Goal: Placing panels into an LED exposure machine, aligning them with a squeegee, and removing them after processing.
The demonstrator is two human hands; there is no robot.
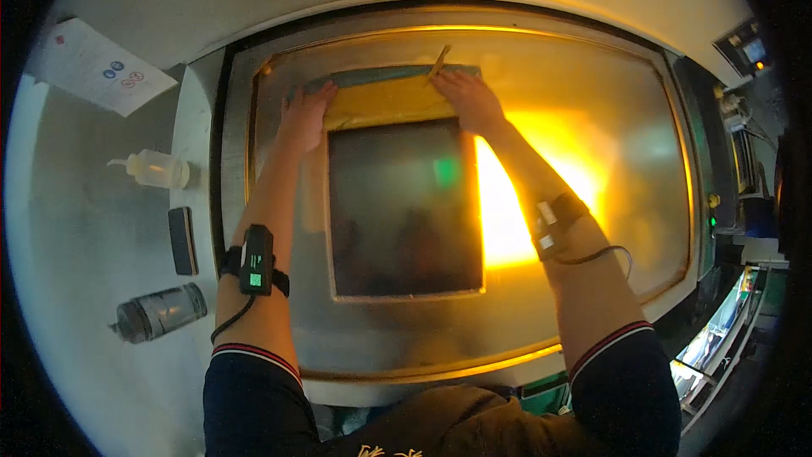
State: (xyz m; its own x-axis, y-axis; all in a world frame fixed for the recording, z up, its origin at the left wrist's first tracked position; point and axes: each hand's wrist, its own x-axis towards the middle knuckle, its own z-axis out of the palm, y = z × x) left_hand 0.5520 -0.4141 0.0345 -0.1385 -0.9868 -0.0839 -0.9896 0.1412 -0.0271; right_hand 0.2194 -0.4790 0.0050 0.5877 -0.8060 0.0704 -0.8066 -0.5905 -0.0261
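A yellow sheet [385, 106] lies across the far end of a dark rectangular panel [406, 211]. My left hand [309, 112] grips the sheet's left edge, fingers bent at its far corner. At the right end, my right hand [468, 100] has its fingers closed on the sheet's far right part, where a narrow yellow flap [440, 61] sticks up. A grey-green strip [364, 76] shows just beyond the sheet. My fingertips are partly hidden, and the kind of sheet is hard to make out.
Beneath the panel is a framed, shiny table surface [626, 203], with strong yellow light glaring on its right. To the left are a squeeze bottle [159, 169], a phone [182, 241], a clear bottle [161, 313] and a printed paper sheet [110, 68]. Cabled equipment [744, 152] stands far right.
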